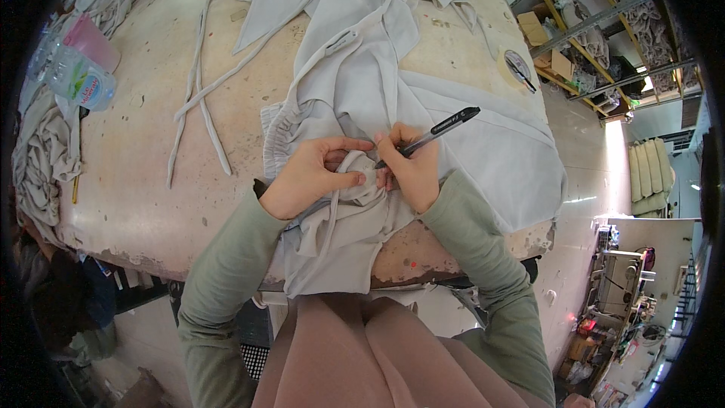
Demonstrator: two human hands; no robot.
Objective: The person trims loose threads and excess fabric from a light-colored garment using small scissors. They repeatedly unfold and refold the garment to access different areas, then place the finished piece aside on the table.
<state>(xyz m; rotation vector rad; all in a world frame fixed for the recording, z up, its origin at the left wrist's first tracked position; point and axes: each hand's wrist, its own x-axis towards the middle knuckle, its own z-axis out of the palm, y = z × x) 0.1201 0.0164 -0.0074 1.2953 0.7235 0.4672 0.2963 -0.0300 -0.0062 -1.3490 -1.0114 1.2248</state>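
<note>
A pale grey garment with a gathered elastic edge lies in folds across the table before me. My left hand pinches a bunched part of the fabric near the table's front edge. In my right hand is a black-and-clear ballpoint pen, its tip pointing down at the cloth beside my left fingertips. Whether the tip touches the cloth is hard to tell. Some of my right fingers are partly hidden under the fabric. A long fabric tie runs off the garment to the left.
A plastic water bottle and a pink container stand at the left by heaped fabric. A tape roll with a pen on it lies at the table's right edge. Metal shelving stands beyond. A person is at lower left.
</note>
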